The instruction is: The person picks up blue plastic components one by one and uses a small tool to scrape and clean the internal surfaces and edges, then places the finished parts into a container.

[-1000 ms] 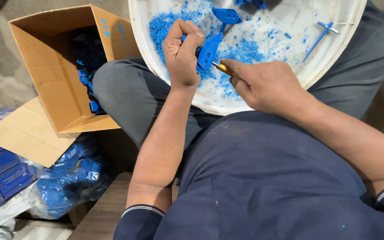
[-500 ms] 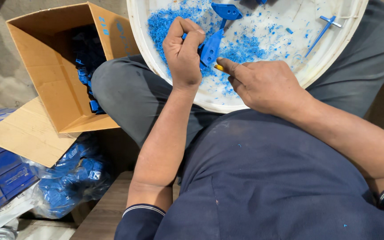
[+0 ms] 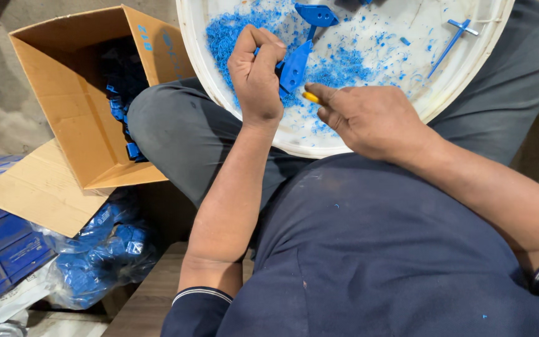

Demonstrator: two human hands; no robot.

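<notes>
Resting on the seated person's lap, a white basin (image 3: 463,81) holds blue shavings. Above its middle, the left hand (image 3: 257,78) clamps a blue plastic part (image 3: 297,62), long axis running away; the right hand (image 3: 369,122), just right, grips a yellow-handled tool (image 3: 311,98).
</notes>
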